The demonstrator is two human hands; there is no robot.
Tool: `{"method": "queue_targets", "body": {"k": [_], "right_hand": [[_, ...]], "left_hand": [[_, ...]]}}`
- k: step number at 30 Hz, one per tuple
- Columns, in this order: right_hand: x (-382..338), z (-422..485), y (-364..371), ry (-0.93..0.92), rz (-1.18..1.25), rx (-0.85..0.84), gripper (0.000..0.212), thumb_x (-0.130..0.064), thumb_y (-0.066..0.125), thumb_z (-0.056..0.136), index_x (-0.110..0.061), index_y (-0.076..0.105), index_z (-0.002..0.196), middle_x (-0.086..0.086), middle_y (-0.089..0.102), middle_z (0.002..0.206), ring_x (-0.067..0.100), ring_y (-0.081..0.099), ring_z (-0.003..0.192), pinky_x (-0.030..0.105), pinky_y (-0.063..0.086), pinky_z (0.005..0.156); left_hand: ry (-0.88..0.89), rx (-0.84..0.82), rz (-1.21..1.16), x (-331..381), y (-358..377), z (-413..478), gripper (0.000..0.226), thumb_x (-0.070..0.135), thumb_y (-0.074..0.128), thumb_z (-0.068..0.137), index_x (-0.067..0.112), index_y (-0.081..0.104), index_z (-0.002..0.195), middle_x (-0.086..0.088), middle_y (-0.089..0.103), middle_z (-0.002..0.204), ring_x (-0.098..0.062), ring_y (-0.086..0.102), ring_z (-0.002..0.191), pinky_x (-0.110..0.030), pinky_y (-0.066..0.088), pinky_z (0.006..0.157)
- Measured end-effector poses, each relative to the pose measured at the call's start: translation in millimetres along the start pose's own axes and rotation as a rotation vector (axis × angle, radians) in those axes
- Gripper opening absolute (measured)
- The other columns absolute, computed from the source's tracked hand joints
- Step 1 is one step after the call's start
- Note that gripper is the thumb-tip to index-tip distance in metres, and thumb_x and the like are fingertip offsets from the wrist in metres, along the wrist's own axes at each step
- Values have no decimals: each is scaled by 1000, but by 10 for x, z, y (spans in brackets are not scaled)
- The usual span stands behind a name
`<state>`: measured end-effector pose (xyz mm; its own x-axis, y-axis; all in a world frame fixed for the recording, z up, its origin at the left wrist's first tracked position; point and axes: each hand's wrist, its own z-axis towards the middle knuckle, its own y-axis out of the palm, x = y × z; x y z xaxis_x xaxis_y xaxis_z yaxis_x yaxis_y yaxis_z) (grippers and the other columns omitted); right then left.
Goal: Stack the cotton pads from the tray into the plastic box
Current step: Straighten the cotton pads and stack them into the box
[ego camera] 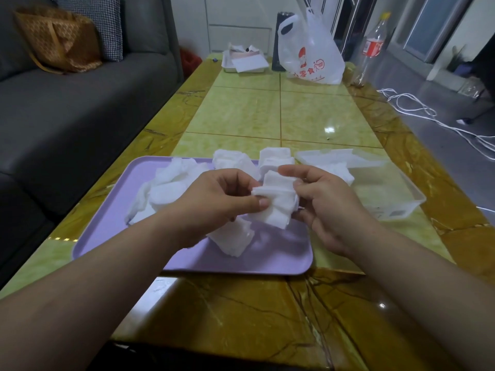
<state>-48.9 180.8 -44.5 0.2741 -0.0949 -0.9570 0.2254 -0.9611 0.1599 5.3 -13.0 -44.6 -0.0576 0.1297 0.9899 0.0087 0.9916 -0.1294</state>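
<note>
A lilac tray [281, 261] lies on the table in front of me with several loose white cotton pads [166, 188] piled on it. Both hands hold a small stack of cotton pads [278, 204] above the tray's right half. My left hand [214, 202] pinches the stack's left edge with thumb and fingers. My right hand [324, 202] grips its right side, fingers curled over the top. The clear plastic box [396, 199] stands just right of the tray, with a few pads [340, 170] at its near-left corner.
A grey sofa [80, 103] runs along the table's left side. At the table's far end stand a white plastic bag [310, 54], a white box with papers [243, 61] and a plastic bottle [371, 49]. White cables [417, 108] lie on the floor to the right.
</note>
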Motion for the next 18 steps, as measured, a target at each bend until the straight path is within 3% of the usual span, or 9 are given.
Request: {"method": "queue_targets", "body": {"k": [4, 7, 10, 12, 14, 18], "right_hand": [[-10, -47, 64, 5, -17, -97, 39, 9, 41, 99, -8, 73, 112, 17, 77, 110, 28, 76, 90, 43, 64, 77], [-4, -52, 64, 10, -8, -120, 35, 4, 41, 102, -6, 71, 116, 17, 75, 114, 28, 74, 97, 42, 62, 79], [-6, -74, 47, 18, 40, -153, 32, -11, 42, 105, -4, 68, 122, 19, 74, 118, 31, 71, 105, 45, 57, 90], [-7, -110, 53, 19, 46, -212, 31, -17, 54, 100, -5, 66, 125, 19, 73, 118, 31, 70, 104, 49, 54, 96], [30, -108, 46, -35, -97, -235, 33, -10, 66, 91, -13, 68, 124, 17, 75, 116, 33, 72, 103, 51, 54, 97], [93, -90, 40, -144, -324, -194, 60, 18, 52, 84, -21, 63, 129, 18, 67, 126, 34, 70, 109, 45, 57, 95]], "left_hand": [[6, 53, -33, -29, 23, 26, 15, 8, 84, 80, 13, 72, 88, 0, 72, 77, -8, 60, 63, -20, 43, 54], [-10, 72, -51, -48, 12, 31, 16, 9, 84, 80, 14, 72, 88, -1, 72, 77, -8, 60, 62, -20, 43, 55], [-26, 76, -52, -57, 24, 26, 17, 10, 86, 79, 15, 72, 88, -2, 72, 76, -11, 59, 64, -26, 39, 57], [-28, 88, -47, -62, 44, 31, 18, 11, 86, 78, 14, 71, 88, -2, 71, 76, -11, 59, 63, -25, 39, 56], [-26, 98, -57, -61, 68, 33, 21, 11, 87, 78, 11, 70, 90, -3, 70, 75, -9, 60, 61, -20, 41, 53], [-50, 101, 45, -70, 54, 52, 42, 21, 91, 74, 18, 68, 109, -3, 65, 77, -9, 59, 64, -22, 44, 57]]}}
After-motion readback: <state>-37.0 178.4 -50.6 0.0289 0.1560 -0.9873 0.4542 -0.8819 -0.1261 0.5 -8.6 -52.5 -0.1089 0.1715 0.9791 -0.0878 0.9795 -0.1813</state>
